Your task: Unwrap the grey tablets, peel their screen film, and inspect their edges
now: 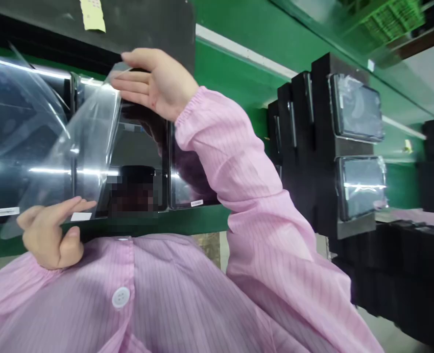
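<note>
A sheet of clear plastic film (86, 115) slants upright over a row of flat black-screened devices. The upper end of the film is in my right hand (161, 81), between thumb and straight fingers. Low on the left, my left hand (51, 235) has the film's bottom end at its fingers, some of them curled. Just below my right hand lies a device with a bare, glossy dark screen (139, 147). Another screen (11, 132), with a white label at its bottom edge, is seen partly through the film. A third screen (189, 171) sits under my right forearm.
A dark panel with a yellow note (92, 15) borders the row at the top. On the right, black foam trays (323, 147) stand on the green bench (235, 73), with film-wrapped devices (360, 108) on them. A green crate (389, 24) is at the far right.
</note>
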### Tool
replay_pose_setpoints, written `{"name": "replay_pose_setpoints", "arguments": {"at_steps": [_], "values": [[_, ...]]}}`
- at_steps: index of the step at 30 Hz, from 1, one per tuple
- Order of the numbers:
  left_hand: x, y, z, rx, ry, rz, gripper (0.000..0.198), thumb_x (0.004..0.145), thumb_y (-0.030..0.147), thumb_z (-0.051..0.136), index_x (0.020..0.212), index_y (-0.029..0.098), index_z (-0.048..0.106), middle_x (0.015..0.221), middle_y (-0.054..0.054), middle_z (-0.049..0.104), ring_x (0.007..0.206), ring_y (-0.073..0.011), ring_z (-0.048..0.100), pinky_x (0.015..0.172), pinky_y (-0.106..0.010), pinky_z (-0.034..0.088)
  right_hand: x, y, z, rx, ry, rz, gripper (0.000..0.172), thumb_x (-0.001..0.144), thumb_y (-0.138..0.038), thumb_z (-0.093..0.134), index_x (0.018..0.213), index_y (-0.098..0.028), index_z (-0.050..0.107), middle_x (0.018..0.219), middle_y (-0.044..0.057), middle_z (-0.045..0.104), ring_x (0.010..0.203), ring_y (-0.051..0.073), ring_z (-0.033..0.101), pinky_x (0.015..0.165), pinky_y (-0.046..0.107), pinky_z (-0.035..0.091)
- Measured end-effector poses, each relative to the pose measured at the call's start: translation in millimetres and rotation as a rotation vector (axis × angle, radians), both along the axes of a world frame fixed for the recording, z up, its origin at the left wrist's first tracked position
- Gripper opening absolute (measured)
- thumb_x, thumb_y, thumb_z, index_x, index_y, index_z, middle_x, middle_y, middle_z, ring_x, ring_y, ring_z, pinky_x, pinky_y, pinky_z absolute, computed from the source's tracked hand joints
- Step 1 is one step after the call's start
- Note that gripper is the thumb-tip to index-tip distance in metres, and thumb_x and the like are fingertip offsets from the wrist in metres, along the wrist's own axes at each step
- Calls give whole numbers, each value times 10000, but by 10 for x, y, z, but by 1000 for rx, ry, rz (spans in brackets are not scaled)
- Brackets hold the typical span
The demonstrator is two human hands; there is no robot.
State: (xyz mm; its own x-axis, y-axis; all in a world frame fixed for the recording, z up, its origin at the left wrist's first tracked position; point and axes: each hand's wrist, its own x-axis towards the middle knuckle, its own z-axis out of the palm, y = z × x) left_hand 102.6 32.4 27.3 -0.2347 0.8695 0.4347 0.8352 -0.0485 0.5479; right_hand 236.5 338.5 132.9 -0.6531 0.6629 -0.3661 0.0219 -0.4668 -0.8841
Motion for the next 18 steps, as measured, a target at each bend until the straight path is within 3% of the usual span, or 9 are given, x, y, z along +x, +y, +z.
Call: {"name": "replay_pose_setpoints", "arguments": {"at_steps": [3, 5, 7, 9, 12, 15, 18], "values": [[57, 130, 177, 165, 231, -71, 386, 894, 283, 379, 1076, 213, 712, 767, -9, 758, 624, -188, 634, 653, -388, 334, 507, 211, 58, 353, -244, -5, 363, 1047, -215, 412, 1382, -82, 457, 1008, 27, 743, 817, 81, 742, 810, 239, 596], [146, 250, 329, 139, 349, -148, 348, 909, 280, 435, 1089, 172, 712, 775, -36, 750, 630, -203, 629, 668, -396, 342, 846, 375, 74, 639, -491, -83, 394, 1029, -170, 399, 1412, -91, 448, 1149, 39, 727, 846, 50, 714, 790, 193, 564], [283, 382, 466, 77, 434, -236, 290, 901, 271, 546, 1104, 136, 704, 809, -59, 740, 655, -221, 623, 716, -410, 372, 1140, 511, 58, 812, -641, -161, 424, 977, -118, 455, 1394, -42, 481, 1200, 65, 716, 912, 24, 660, 836, 152, 502], [459, 516, 564, -16, 477, -351, 276, 909, 259, 598, 1129, 118, 688, 846, -76, 713, 697, -235, 618, 754, -414, 406, 1365, 590, 17, 879, -705, -147, 401, 893, -111, 569, 1282, -22, 602, 1156, 52, 741, 964, 22, 615, 892, 148, 450], [747, 694, 619, -67, 460, -515, 302, 954, 271, 566, 1181, 96, 658, 917, -111, 685, 767, -254, 622, 753, -401, 453, 1577, 626, -62, 901, -794, 86, 295, 805, -212, 663, 1041, -55, 744, 961, -7, 786, 869, 33, 628, 844, 179, 458], [971, 815, 593, -30, 419, -596, 350, 941, 276, 600, 1238, 93, 628, 1154, -180, 676, 984, -309, 657, 839, -421, 493, 1697, 649, -108, 987, -812, 307, 360, 832, -276, 631, 1101, -59, 731, 995, 0, 786, 831, 21, 634, 811, 171, 466], [1072, 870, 531, -24, 451, -681, 409, 933, 275, 621, 1304, 104, 593, 1344, -192, 622, 1201, -350, 612, 986, -464, 471, 1782, 689, -85, 1057, -823, 320, 350, 848, -237, 636, 1123, -39, 727, 1060, 47, 776, 857, 28, 625, 829, 156, 471]]}}
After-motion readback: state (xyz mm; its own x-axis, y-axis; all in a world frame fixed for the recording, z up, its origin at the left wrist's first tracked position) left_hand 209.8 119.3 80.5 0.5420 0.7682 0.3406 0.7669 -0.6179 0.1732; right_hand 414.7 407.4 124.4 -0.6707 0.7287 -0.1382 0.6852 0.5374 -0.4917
